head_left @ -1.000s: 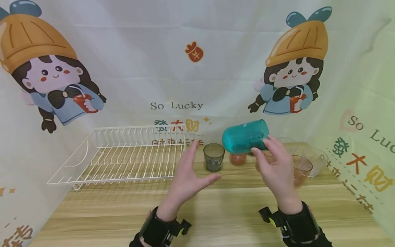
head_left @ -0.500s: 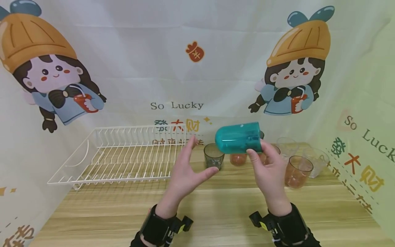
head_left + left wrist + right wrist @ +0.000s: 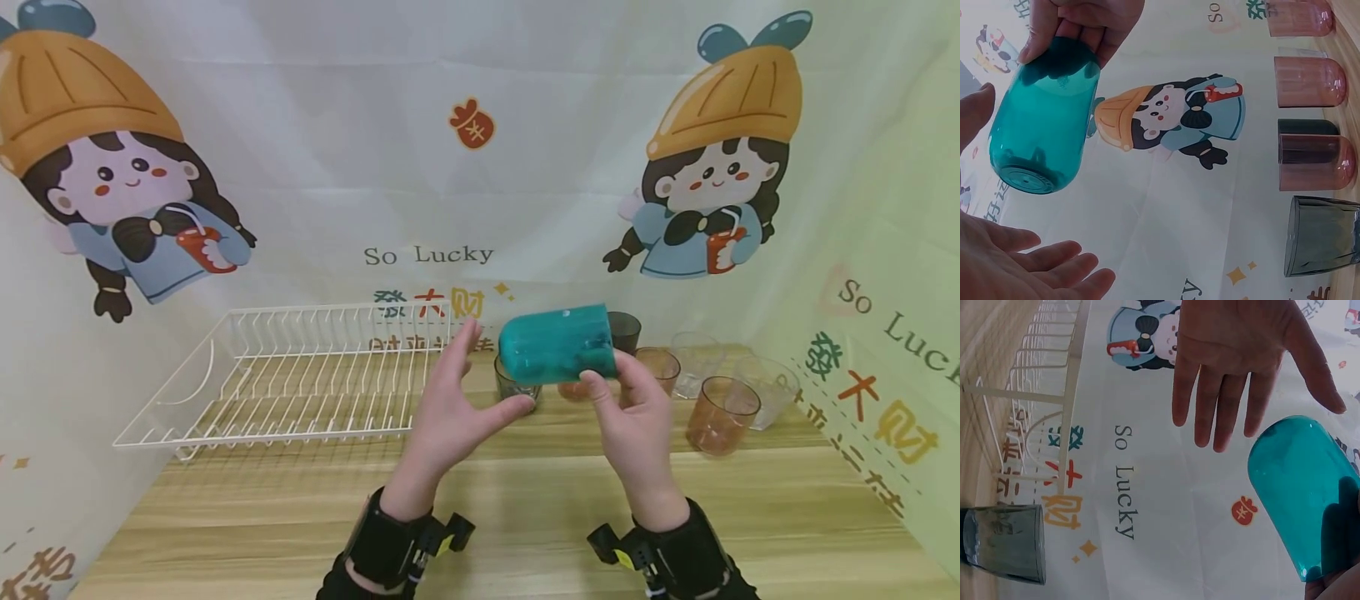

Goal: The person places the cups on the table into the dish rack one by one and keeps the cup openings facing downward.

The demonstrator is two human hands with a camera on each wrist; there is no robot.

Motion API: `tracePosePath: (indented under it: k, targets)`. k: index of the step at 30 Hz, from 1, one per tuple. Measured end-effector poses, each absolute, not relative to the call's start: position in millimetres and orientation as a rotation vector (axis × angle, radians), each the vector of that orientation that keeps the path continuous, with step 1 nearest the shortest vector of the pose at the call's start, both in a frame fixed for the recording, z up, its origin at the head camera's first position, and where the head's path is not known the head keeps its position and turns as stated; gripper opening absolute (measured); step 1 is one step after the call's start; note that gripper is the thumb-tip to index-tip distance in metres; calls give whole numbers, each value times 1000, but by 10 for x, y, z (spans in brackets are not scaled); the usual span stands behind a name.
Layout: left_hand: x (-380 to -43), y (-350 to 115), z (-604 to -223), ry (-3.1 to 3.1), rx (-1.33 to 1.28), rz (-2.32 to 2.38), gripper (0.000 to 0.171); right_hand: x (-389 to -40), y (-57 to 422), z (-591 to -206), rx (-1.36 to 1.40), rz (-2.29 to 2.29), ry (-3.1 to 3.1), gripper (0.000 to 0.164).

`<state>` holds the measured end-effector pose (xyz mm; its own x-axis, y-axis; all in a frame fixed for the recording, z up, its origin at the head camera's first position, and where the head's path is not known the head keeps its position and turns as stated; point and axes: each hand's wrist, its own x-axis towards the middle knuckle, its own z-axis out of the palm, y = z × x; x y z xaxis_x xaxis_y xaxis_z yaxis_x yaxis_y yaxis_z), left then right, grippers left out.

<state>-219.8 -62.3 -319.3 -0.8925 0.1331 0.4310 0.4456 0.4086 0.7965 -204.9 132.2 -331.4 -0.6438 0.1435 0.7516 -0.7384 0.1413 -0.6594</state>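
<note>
A teal see-through cup (image 3: 555, 342) lies sideways in the air, its rounded base pointing left. My right hand (image 3: 637, 433) grips it near the rim, thumb on the near side and fingers behind. To its left, my left hand (image 3: 453, 425) is held with fingers straight and thumb spread, the cup's base close by but apart from it. In the left wrist view the teal cup (image 3: 1044, 119) hangs above the open left palm (image 3: 1016, 262). Behind the cup, a grey glass (image 3: 517, 387) stands partly hidden on the table.
A white wire dish rack (image 3: 300, 375) stands at the left on the wooden table (image 3: 525, 508). At the right are a pinkish cup (image 3: 723, 417), another pinkish cup (image 3: 663, 367), a dark cup (image 3: 624, 332) and clear glasses (image 3: 776, 392). A printed cloth hangs behind.
My right hand has carried the teal cup leftward and slightly down, towards the left hand. The left hand has hardly moved. More cups now show at the right.
</note>
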Motion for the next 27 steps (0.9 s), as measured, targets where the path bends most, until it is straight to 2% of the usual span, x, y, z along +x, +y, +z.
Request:
tracePosePath:
  k: [8, 16, 27]
  targets:
    - [-2194, -597, -3155, -2287, -552, -1538, 102, -2015, 1232, -3327, 628, 1678, -1649, 19]
    - [-2210, -579, -3175, -2119, -683, -1679, 92, -1990, 1176, -3354, 488, 1737, -1700, 17]
    - [-2176, -567, -3210, -2031, -697, -1904, 75, -1944, 1125, -3390, 433, 1772, -1727, 19]
